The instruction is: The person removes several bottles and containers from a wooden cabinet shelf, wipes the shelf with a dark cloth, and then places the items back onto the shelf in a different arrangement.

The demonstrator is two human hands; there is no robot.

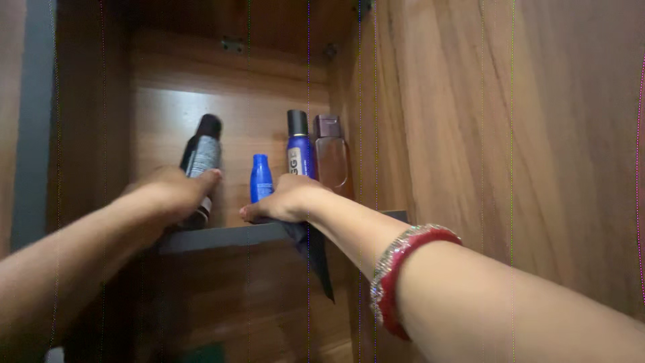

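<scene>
Black spray can [200, 161] is tilting on the left of the shelf [222, 236], the left hand [171, 191] wrapping its fingers around it; the right hand [285, 199] is pressing a dark cloth [314, 252] at the shelf's near edge, fingers curled; blue bottles [262, 176] are standing just beyond.

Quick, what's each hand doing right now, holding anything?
Left hand: closed around the black spray can, which is tilted on the shelf.
Right hand: pressing a dark cloth on the shelf edge.
</scene>
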